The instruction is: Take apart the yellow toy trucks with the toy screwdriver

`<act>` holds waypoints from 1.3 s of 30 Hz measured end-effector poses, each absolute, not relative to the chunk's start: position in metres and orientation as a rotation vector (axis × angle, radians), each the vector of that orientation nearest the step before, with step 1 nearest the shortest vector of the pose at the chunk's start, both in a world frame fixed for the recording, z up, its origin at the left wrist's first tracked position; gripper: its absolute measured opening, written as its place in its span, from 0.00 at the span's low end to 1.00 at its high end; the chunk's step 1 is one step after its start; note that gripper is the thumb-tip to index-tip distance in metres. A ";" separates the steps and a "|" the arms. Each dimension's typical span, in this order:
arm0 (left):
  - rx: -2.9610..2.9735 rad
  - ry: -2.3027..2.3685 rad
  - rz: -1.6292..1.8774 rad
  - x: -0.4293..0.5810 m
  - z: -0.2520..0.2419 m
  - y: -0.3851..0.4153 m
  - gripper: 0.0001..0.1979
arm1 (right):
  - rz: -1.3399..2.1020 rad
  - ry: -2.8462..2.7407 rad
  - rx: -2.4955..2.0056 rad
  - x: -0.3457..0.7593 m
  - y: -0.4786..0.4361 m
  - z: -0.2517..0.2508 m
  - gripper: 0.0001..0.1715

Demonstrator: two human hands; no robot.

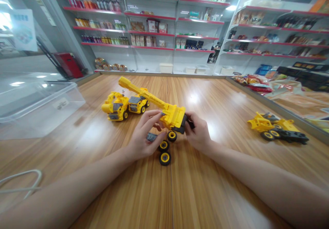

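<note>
A yellow toy crane [172,116] with a long boom is held just above the wooden table, its boom pointing up and to the left. My left hand [145,135] has its fingers curled against the crane's near left side. At the other end, my right hand [199,131] grips the black part at its back; some of those fingertips are hidden. Below the crane are three black toy wheels with yellow hubs, the nearest wheel [165,158] lying closest to me. A small grey piece [151,137] shows partly behind my left hand.
Two yellow toy trucks, a mixer-like truck [117,106] and another truck [138,102], stand behind my left hand. Yellow and black toy vehicle parts [277,128] lie far right. A clear plastic bin [61,102] and a white cable [36,179] are at left. Stocked shelves [154,34] stand behind.
</note>
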State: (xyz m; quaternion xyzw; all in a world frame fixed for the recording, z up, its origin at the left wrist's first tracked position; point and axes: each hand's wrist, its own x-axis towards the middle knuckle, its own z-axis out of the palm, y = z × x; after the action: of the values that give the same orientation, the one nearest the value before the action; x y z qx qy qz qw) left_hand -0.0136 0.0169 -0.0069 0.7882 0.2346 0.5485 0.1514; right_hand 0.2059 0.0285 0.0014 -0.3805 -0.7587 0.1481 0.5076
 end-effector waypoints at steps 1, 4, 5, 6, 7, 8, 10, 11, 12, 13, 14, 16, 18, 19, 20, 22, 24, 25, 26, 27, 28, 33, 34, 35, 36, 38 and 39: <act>2.337 0.725 1.603 -0.013 -0.005 0.017 0.33 | 0.407 -1.806 -0.912 0.206 0.029 0.000 0.10; 2.467 0.898 1.612 -0.013 0.000 0.019 0.34 | 0.520 -1.718 -0.870 0.206 0.029 -0.001 0.08; 2.469 0.938 1.576 -0.013 0.000 0.020 0.35 | 0.560 -1.686 -0.847 0.205 0.030 -0.002 0.07; 2.453 0.961 1.523 -0.013 0.000 0.020 0.37 | 0.616 -1.652 -0.822 0.204 0.030 -0.002 0.06; 2.431 0.971 1.456 -0.014 -0.001 0.021 0.38 | 0.691 -1.614 -0.802 0.202 0.030 -0.002 0.05; 2.412 0.970 1.385 -0.014 -0.002 0.021 0.39 | 0.779 -1.569 -0.794 0.201 0.031 -0.002 0.06; 2.395 0.965 1.277 -0.014 -0.005 0.022 0.37 | 0.958 -1.479 -0.807 0.198 0.033 -0.003 0.08; 2.396 0.967 1.250 -0.015 -0.007 0.022 0.35 | 1.029 -1.445 -0.817 0.196 0.034 -0.003 0.09; 2.396 0.970 1.243 -0.015 -0.008 0.022 0.33 | 1.078 -1.428 -0.824 0.196 0.036 -0.005 0.09; 2.385 0.970 1.255 -0.015 -0.008 0.023 0.31 | 1.103 -1.432 -0.827 0.195 0.038 -0.006 0.09; 2.360 0.967 1.282 -0.015 -0.008 0.023 0.29 | 1.108 -1.449 -0.828 0.196 0.039 -0.008 0.08; 2.283 0.962 1.349 -0.014 -0.009 0.024 0.27 | 1.080 -1.495 -0.847 0.197 0.042 -0.011 0.06; 2.194 0.979 1.450 -0.013 -0.009 0.025 0.26 | 1.046 -1.537 -0.896 0.198 0.044 -0.013 0.06; 2.145 0.999 1.505 -0.012 -0.009 0.026 0.25 | 1.034 -1.552 -0.927 0.199 0.045 -0.013 0.07; 2.094 1.021 1.550 -0.012 -0.010 0.027 0.24 | 1.023 -1.563 -0.959 0.200 0.045 -0.013 0.09; 1.988 1.061 1.603 -0.010 -0.011 0.029 0.23 | 0.997 -1.579 -1.016 0.201 0.044 -0.012 0.16; 1.908 1.089 1.611 -0.010 -0.012 0.030 0.23 | 0.966 -1.596 -1.048 0.202 0.042 -0.011 0.21; 1.886 1.105 1.609 -0.010 -0.012 0.031 0.23 | 0.955 -1.608 -1.053 0.202 0.041 -0.010 0.23; 1.875 1.124 1.603 -0.011 -0.013 0.031 0.23 | 0.945 -1.623 -1.052 0.203 0.040 -0.009 0.24; 1.871 1.145 1.594 -0.011 -0.013 0.032 0.23 | 0.931 -1.639 -1.049 0.203 0.038 -0.009 0.25; 1.872 1.168 1.583 -0.012 -0.014 0.032 0.23 | 0.913 -1.657 -1.048 0.203 0.037 -0.008 0.25; 1.931 1.208 1.574 -0.012 -0.013 0.032 0.22 | 0.752 -1.755 -1.100 0.204 0.035 -0.006 0.24; 1.949 1.204 1.580 -0.012 -0.013 0.031 0.22 | 0.716 -1.775 -1.118 0.204 0.034 -0.005 0.23; 1.970 1.200 1.585 -0.012 -0.012 0.031 0.21 | 0.685 -1.791 -1.134 0.204 0.034 -0.004 0.23; 1.994 1.196 1.589 -0.012 -0.011 0.030 0.21 | 0.660 -1.801 -1.149 0.204 0.034 -0.003 0.22; 2.052 1.187 1.589 -0.012 -0.009 0.029 0.22 | 0.630 -1.811 -1.177 0.204 0.033 -0.002 0.21; 2.082 1.179 1.588 -0.012 -0.008 0.028 0.22 | 0.618 -1.814 -1.191 0.204 0.033 -0.001 0.21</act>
State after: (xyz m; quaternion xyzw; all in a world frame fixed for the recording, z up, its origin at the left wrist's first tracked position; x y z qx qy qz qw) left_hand -0.0116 0.0284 -0.0078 0.7186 0.4068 0.5478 0.1345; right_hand 0.2037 0.0334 -0.0014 -0.4770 -0.7266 0.2475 0.4281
